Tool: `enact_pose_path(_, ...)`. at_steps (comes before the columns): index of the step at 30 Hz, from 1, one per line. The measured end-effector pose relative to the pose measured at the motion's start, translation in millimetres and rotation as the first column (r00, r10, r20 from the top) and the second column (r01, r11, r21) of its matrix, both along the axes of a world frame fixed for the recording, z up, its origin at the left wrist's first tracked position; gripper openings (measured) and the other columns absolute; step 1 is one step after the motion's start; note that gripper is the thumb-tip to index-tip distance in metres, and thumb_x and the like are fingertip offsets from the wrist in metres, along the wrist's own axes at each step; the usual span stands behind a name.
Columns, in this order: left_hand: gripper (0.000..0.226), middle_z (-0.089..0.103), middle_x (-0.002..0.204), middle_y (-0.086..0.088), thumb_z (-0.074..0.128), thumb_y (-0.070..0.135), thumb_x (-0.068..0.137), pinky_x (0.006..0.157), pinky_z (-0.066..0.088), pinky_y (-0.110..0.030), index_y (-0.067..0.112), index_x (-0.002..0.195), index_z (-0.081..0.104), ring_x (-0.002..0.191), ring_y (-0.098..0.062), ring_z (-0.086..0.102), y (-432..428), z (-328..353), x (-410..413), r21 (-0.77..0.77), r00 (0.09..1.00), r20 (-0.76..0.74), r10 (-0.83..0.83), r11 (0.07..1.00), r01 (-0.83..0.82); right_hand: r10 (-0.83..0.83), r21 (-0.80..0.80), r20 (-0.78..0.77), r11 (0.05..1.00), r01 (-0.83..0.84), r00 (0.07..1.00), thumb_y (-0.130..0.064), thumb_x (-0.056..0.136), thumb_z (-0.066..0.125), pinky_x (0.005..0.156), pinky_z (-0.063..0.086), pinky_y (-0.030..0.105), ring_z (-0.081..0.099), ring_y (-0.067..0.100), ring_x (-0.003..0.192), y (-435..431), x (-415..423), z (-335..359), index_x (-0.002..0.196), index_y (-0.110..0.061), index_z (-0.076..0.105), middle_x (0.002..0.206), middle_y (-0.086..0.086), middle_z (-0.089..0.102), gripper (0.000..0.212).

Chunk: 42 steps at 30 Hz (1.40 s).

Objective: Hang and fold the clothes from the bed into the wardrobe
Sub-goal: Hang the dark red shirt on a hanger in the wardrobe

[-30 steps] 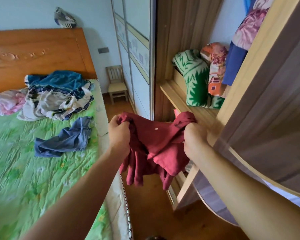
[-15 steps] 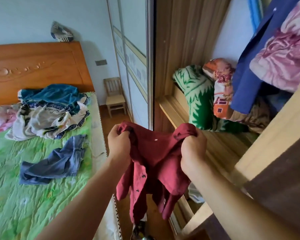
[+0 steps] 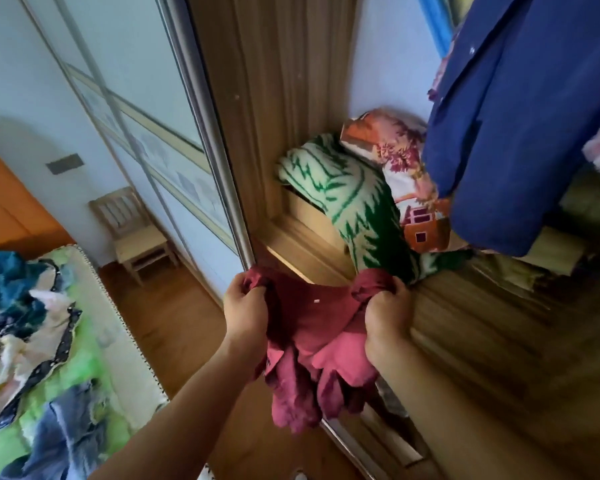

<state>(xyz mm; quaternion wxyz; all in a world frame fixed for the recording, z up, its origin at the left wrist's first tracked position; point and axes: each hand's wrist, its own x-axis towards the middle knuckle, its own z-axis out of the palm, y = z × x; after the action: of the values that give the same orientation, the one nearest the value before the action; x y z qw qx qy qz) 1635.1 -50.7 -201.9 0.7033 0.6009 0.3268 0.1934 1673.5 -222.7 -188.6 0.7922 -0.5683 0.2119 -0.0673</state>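
Note:
A dark red shirt (image 3: 312, 327) hangs bunched between both hands in front of the open wardrobe (image 3: 284, 109). My left hand (image 3: 245, 311) grips its left shoulder and my right hand (image 3: 388, 311) grips its right shoulder. The sleeves and lower part dangle below. On the bed (image 3: 94, 372) at the left lie a blue, white and teal pile of clothes (image 3: 18, 323) and a blue denim garment (image 3: 59, 441). A dark blue garment (image 3: 520, 133) hangs inside the wardrobe at the upper right.
A folded green-and-white blanket (image 3: 354, 206) and a floral orange bundle (image 3: 406, 174) lie on the wardrobe shelf (image 3: 302, 247) just beyond my hands. The sliding door (image 3: 146, 126) stands to the left. A small wooden chair (image 3: 136, 233) sits by the wall.
The view has swung right and moved closer to the wardrobe, so the bed has slid to the left edge. Both hands keep their grip on the red shirt, now near the shelf.

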Motion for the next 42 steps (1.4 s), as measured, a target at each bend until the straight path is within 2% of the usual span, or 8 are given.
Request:
enact_pose_path(4,0.028,0.065,0.065,0.000,0.050,0.004,0.076,0.050,0.051,-0.025,0.023,0.076,0.070,0.057,-0.013,0.062,2.0,6.7,26.4,0.001,0.998,0.030,-0.053,0.999,0.053,-0.030,0.002,-0.016,1.000,0.030,0.999,0.007,0.081,0.045,0.099,0.053,0.050,0.067,0.035,0.098,0.9,16.9,0.9,0.084,-0.022,0.067,0.097,0.007,0.069,0.036)
enact_pose_path(8,0.030,0.067,0.074,-0.008,0.046,0.007,0.071,0.066,0.056,-0.041,0.024,0.079,0.069,0.071,-0.025,0.065,1.0,6.6,44.0,-0.042,0.997,0.016,-0.078,0.996,0.079,-0.038,0.034,-0.029,0.999,0.039,0.999,0.005,0.077,0.042,0.100,0.053,0.051,0.068,0.029,0.101,-3.6,27.2,0.5,0.093,-0.027,0.069,0.108,0.005,0.070,0.045)
enact_pose_path(12,0.031,0.067,0.066,-0.002,0.047,0.008,0.068,0.052,0.052,-0.028,0.025,0.080,0.070,0.060,-0.017,0.065,5.5,12.6,65.8,-0.053,0.989,0.031,-0.145,0.988,0.147,-0.109,0.107,-0.046,0.988,0.113,0.993,0.005,0.092,0.045,0.103,0.051,0.055,0.067,0.035,0.107,-2.2,42.7,0.0,0.103,-0.028,0.069,0.117,0.013,0.069,0.042)
enact_pose_path(22,0.032,0.058,0.056,-0.001,0.043,-0.010,0.082,0.044,0.047,-0.023,0.014,0.076,0.062,0.047,-0.014,0.056,19.5,40.5,168.0,-0.186,0.891,0.203,-0.405,0.878,0.441,-0.392,0.104,0.050,0.917,0.386,0.919,-0.005,0.096,0.048,0.091,0.058,0.046,0.070,0.028,0.101,11.2,99.2,36.6,0.094,-0.037,0.076,0.110,0.006,0.074,0.043)
enact_pose_path(27,0.032,0.069,0.076,-0.015,0.046,-0.009,0.085,0.065,0.059,-0.037,0.011,0.088,0.071,0.065,-0.028,0.068,14.2,70.6,207.1,-0.302,0.815,0.279,-0.508,0.759,0.577,-0.508,0.075,0.119,0.861,0.502,0.853,-0.003,0.093,0.049,0.083,0.059,0.040,0.071,0.029,0.093,11.9,119.5,65.8,0.088,-0.024,0.077,0.094,0.008,0.076,0.036)
enact_pose_path(32,0.036,0.075,0.098,-0.018,0.048,-0.005,0.090,0.077,0.062,-0.046,0.017,0.098,0.075,0.088,-0.033,0.073,-0.8,115.1,230.9,-0.246,0.696,0.337,-0.633,0.655,0.715,-0.569,0.065,0.213,0.820,0.569,0.794,-0.006,0.090,0.056,0.071,0.055,0.036,0.065,0.022,0.075,-3.3,126.5,104.2,0.071,-0.023,0.075,0.072,0.002,0.070,0.032)
enact_pose_path(36,0.032,0.074,0.080,-0.011,0.048,-0.008,0.091,0.060,0.058,-0.031,0.012,0.092,0.072,0.069,-0.024,0.070,-10.4,163.0,246.7,-0.154,0.651,0.425,-0.629,0.658,0.737,-0.572,0.058,0.350,0.803,0.592,0.742,-0.001,0.094,0.051,0.067,0.055,0.033,0.065,0.018,0.070,-9.3,135.2,149.2,0.079,-0.016,0.073,0.071,0.002,0.070,0.030)
enact_pose_path(42,0.025,0.057,0.075,-0.009,0.046,-0.008,0.089,0.064,0.047,-0.033,0.012,0.089,0.061,0.067,-0.021,0.054,-22.0,239.3,274.8,-0.065,0.609,0.505,-0.612,0.676,0.734,-0.527,0.030,0.498,0.804,0.595,0.688,0.002,0.093,0.044,0.064,0.058,0.032,0.067,0.020,0.072,-16.6,156.7,229.6,0.084,-0.014,0.071,0.075,0.004,0.071,0.032)
